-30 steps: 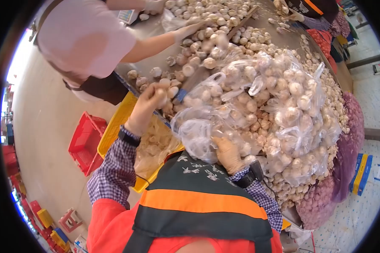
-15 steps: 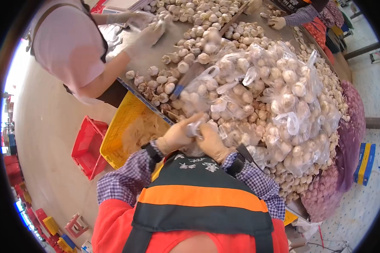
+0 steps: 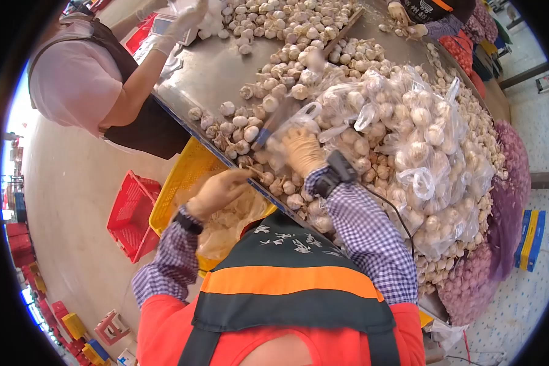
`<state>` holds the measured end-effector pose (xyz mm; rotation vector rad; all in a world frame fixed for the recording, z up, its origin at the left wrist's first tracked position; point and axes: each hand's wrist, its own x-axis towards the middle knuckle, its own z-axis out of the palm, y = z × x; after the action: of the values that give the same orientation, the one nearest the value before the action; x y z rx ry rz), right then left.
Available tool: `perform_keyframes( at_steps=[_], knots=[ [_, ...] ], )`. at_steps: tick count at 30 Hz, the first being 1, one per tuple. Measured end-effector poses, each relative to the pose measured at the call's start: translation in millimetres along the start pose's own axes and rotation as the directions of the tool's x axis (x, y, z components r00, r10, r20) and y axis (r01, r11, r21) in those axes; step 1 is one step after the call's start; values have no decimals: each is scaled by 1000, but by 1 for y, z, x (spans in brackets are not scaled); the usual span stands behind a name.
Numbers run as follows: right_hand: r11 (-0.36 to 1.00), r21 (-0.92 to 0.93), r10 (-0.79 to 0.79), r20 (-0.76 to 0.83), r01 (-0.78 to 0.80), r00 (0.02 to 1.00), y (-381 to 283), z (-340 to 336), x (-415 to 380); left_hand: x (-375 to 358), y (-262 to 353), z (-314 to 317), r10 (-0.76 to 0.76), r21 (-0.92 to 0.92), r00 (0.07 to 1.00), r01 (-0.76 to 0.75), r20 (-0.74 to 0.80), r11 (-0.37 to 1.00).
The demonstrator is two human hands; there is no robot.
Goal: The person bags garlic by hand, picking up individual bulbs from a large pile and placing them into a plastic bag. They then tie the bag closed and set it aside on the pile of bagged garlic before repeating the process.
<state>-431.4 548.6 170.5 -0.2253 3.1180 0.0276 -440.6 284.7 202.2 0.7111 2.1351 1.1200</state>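
Note:
Loose garlic bulbs (image 3: 293, 61) cover much of a metal table (image 3: 213, 72). Beside them lies a heap of clear bags of garlic (image 3: 424, 137). My left hand (image 3: 218, 194), gloved, is over the yellow basket near the table's edge, its fingers closed at the tip of a small thin stalk. Farther right, my right hand (image 3: 303, 149), also gloved, reaches down onto the garlic next to the bags; its fingertips are hidden. A blue-handled tool (image 3: 265, 131), blurred, lies just left of it.
A yellow basket (image 3: 165, 186) with papery husks stands below the table edge, with a red basket (image 3: 131, 213) to its left. One person (image 3: 79, 73) works at the upper left; another person's hands (image 3: 407, 23) are at the upper right. Purple mesh sacks (image 3: 509, 177) hang at right.
My hands have moved apart: the left towards the yellow basket, the right up onto the garlic. The small item between them is no longer seen there. The person at upper left has lifted their hands away.

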Motion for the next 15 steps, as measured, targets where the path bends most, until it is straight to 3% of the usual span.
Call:
perform_keyframes(
  at_steps=[3, 4, 5, 6, 8, 9, 11, 12, 13, 14, 15],
  knots=[
    [997, -69, -40, -90, 34, 995, -2, 21, 6, 44, 26, 23, 38, -169, 993, -56, -108, 984],
    [997, 40, -54, -132, 59, 990, 5, 21, 1, 56, 32, 28, 107, -60, 980, -118, -169, 991],
    [997, 35, -64, -127, 69, 990, 8, 19, -4, 65, 37, 30, 179, 54, 959, -172, -220, 984],
    [997, 73, -29, -135, 39, 990, 10, 17, -8, 76, 33, 36, 178, 48, 958, -171, -227, 984],
    [996, 93, 22, -110, -11, 994, 11, 14, -12, 95, 17, 51, 271, 361, 943, -189, -192, 913],
    [995, 94, 21, -107, -11, 994, 10, 7, -14, 101, 24, 53, 269, 359, 944, -187, -191, 914],
    [928, 351, 144, -26, -126, 989, 9, -8, -17, 108, 35, 55, 260, 542, 963, -182, -70, 821],
    [928, 353, 140, -26, -122, 990, 9, -15, -18, 109, 30, 58, 317, 569, 943, -209, -96, 795],
    [819, 524, 238, 65, -236, 969, 10, -22, -22, 111, 24, 57, 316, 569, 944, -208, -97, 795],
    [666, 660, 317, 172, -348, 933, 13, -30, -26, 114, 23, 53, 326, 392, 938, -258, -117, 883],
    [666, 657, 323, 174, -355, 930, 16, -42, -32, 117, 23, 53, 333, 196, 933, -305, -135, 932]
  ],
)
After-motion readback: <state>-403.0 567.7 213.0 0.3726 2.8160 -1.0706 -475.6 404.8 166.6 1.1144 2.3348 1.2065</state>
